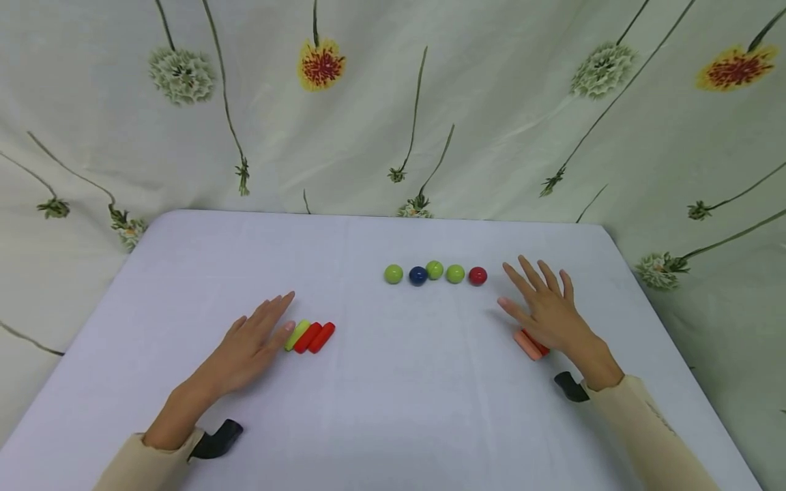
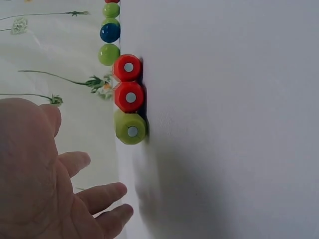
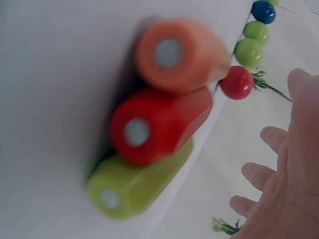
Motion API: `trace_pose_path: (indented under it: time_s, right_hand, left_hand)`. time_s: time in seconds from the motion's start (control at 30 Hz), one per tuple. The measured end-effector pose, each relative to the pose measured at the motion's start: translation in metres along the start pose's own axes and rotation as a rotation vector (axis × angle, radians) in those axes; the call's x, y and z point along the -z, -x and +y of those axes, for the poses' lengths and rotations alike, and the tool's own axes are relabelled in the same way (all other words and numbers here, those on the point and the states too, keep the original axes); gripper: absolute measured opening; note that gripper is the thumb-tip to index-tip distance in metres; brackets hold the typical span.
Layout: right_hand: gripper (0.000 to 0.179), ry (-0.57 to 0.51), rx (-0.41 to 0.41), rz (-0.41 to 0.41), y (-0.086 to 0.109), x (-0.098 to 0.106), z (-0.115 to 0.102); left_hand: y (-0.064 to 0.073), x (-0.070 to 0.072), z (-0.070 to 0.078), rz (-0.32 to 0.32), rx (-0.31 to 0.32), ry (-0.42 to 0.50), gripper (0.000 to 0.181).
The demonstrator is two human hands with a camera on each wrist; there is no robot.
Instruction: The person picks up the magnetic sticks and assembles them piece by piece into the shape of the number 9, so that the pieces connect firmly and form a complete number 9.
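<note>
My left hand (image 1: 248, 348) hovers with fingers extended beside three short magnetic rods on the left: a yellow-green rod (image 1: 297, 335) nearest the thumb, a red rod (image 1: 307, 337) and a second red rod (image 1: 322, 337). Silvery discs show at their ends in the left wrist view. On the right, my other hand (image 1: 549, 317) spreads its fingers over another row of three, holding nothing. There a salmon rod (image 1: 527, 346) and a red rod (image 1: 540, 343) peek out. The hand hides the yellow-green one (image 3: 142, 184) from the head view, but the right wrist view shows it.
Toward the back of the white table (image 1: 393, 409) several glossy balls form a rough row: a green ball (image 1: 394, 274), a blue ball (image 1: 418, 276), two more green ones and a red ball (image 1: 477, 276). Behind the table hangs a flower-patterned cloth (image 1: 368, 136).
</note>
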State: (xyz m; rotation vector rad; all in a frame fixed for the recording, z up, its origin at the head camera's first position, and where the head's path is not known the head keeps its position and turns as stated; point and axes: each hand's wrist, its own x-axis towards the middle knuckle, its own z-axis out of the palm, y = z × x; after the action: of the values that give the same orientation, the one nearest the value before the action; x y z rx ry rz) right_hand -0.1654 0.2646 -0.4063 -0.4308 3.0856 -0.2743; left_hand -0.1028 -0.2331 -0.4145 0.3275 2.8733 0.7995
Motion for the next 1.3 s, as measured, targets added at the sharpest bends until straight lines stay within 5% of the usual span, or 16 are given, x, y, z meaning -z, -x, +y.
trace_pose_path:
  time_s: [0.43,0.63,0.97,1.3]
  right_hand:
    - [0.067,-0.027,0.033,0.035,-0.026,-0.001,-0.024]
    - [0.063,-0.135,0.063,0.058,-0.034,-0.002,-0.033]
    - [0.057,-0.340,-0.012,0.019,-0.046,-0.003,-0.037]
    - [0.050,-0.381,-0.018,-0.001,-0.050,-0.006,-0.035]
  left_hand:
    - [-0.003,-0.009,0.001,0.054,-0.071,0.112,0.062]
    - [-0.004,-0.003,-0.007,0.036,-0.120,0.208,0.064]
    - [-0.005,0.000,-0.011,0.006,-0.063,0.283,0.053]
    - [-0.007,-0.001,-0.015,-0.010,-0.032,0.291,0.050]
